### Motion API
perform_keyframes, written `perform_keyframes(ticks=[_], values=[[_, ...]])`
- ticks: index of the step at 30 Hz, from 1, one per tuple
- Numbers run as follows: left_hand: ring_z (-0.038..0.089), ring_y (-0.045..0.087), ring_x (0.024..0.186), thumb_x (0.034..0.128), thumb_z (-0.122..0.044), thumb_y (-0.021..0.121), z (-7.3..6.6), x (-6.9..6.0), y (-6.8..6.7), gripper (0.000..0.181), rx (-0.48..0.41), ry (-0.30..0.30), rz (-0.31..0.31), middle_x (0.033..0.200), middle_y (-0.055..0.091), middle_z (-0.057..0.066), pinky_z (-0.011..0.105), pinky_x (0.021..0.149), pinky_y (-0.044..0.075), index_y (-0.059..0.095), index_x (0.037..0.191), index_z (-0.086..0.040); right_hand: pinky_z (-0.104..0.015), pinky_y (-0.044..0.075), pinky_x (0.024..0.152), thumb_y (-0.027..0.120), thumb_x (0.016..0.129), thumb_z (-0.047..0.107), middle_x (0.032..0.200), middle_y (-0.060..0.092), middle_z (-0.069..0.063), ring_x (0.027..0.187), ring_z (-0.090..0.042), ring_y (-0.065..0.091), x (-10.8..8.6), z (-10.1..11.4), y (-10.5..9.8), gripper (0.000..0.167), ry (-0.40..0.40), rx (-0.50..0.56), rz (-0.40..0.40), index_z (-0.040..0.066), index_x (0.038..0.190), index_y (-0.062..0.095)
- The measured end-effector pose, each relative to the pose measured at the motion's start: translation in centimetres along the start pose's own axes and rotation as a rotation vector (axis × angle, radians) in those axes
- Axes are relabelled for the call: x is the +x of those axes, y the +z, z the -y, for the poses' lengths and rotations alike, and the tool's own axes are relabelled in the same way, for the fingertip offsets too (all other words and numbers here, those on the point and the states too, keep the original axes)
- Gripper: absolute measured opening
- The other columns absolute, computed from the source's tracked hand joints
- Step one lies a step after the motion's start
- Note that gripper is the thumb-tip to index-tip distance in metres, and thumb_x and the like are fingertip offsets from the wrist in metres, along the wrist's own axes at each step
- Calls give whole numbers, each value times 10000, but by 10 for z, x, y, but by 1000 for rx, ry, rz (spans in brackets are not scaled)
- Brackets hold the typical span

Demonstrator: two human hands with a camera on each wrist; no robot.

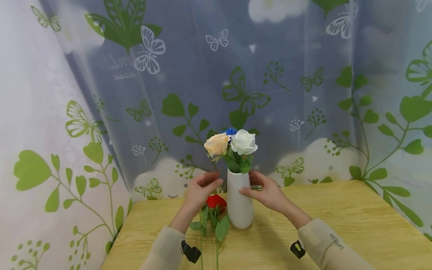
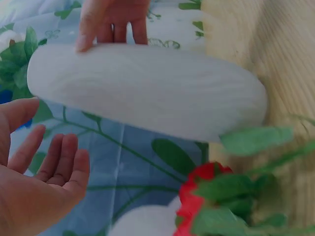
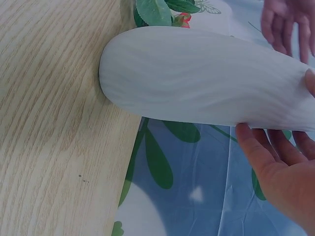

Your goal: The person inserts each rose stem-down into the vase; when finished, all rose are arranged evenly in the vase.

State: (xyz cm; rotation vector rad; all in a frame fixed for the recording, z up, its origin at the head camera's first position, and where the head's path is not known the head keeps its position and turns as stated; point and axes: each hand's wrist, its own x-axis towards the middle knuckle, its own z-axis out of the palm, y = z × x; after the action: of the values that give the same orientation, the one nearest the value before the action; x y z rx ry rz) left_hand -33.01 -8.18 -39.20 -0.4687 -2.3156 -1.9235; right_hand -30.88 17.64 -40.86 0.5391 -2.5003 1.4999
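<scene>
A white vase (image 1: pixel 240 202) stands upright on the wooden table, with a white rose (image 1: pixel 243 142), a peach rose (image 1: pixel 216 144) and a partly hidden blue flower (image 1: pixel 231 131) above its mouth. My right hand (image 1: pixel 269 192) holds the vase near the top, thumb across the front and fingers round the far side. On the other side, my left hand (image 1: pixel 202 189) hovers apart from the vase (image 2: pixel 147 88), its fingers loosely bent and holding nothing. Beneath it a red flower (image 1: pixel 216 202) with green leaves and long stems lies beside the vase's base.
The wooden table (image 1: pixel 330 225) runs back to a hanging cloth (image 1: pixel 189 75) printed with leaves and butterflies, close behind the vase. More printed cloth hangs along the left and right sides. A black strap device (image 1: pixel 191 252) sits on each wrist.
</scene>
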Motion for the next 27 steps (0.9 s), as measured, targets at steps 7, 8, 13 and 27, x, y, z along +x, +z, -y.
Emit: perform_keyframes(ticks=[7,8,13,27], values=[[101,747,924,980,-144,755,19,-15,-23,310,-67,-63,-42,1169,779,142,312,867,651,750,1269,-31,-588,563,1051,793,960,372,1442,635,-183,1291,-386,644,0,0,-1,741,4,-22,-3,68,1559,479],[107,750,910,986,-140,747,22,-17,-26,306,-78,-75,-44,1147,781,133,306,854,653,747,1270,-25,-593,561,1051,795,959,369,1440,637,-183,1289,-386,645,0,0,-1,741,4,-18,-4,68,1559,481],[164,764,903,991,-124,738,36,-27,-36,330,-131,-121,-42,1089,773,74,304,839,659,717,1283,28,-593,560,1056,799,956,366,1444,638,-166,1290,-375,647,1,-1,0,734,2,-8,0,93,1561,485],[217,758,882,990,-110,734,78,-55,-54,411,-124,-284,-47,1078,773,116,456,857,672,647,1326,110,-537,584,1038,808,945,384,1443,641,-148,1304,-363,640,0,-1,0,730,26,1,6,119,1551,499]])
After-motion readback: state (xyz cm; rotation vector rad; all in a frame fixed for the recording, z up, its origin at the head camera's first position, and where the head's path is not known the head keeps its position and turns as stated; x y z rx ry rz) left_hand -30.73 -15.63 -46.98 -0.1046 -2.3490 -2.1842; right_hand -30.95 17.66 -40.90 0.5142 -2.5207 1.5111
